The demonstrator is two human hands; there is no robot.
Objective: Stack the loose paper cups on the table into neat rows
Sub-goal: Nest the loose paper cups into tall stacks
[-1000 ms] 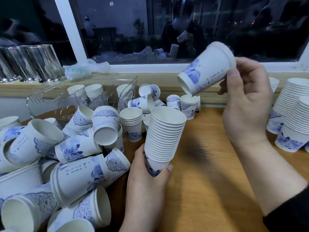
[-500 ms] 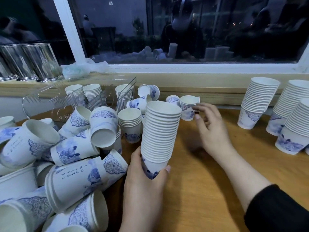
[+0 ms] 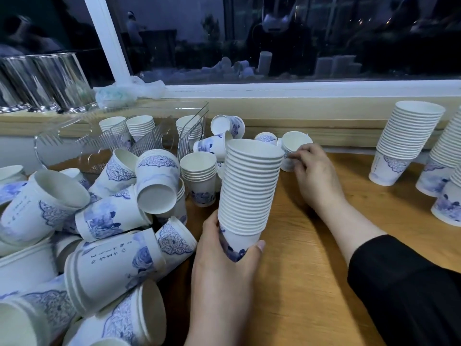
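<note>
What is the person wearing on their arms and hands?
The right arm has a black sleeve pushed up, so the forearm below it is bare. The right hand and left hand wear no gloves, and no rings or watch show. The left arm shows no sleeve in this view. The nails look short and plain.

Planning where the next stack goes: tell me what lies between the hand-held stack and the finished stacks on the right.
In the head view, only the right hand and forearm over bare table.
</note>
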